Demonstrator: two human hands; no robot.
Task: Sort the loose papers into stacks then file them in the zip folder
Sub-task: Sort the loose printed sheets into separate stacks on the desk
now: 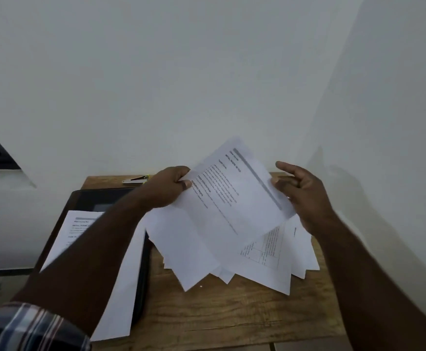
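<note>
Black zip folder (pixel 90 201) lies flat, a printed sheet (pixel 80 231) atop it.

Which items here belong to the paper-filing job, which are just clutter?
Job:
- printed white sheet, gripped by left hand, right hand touching
- loose white paper pile
- black zip folder
- sorted sheet stack on it

Clutter:
- small metal stapler
- wooden table
</note>
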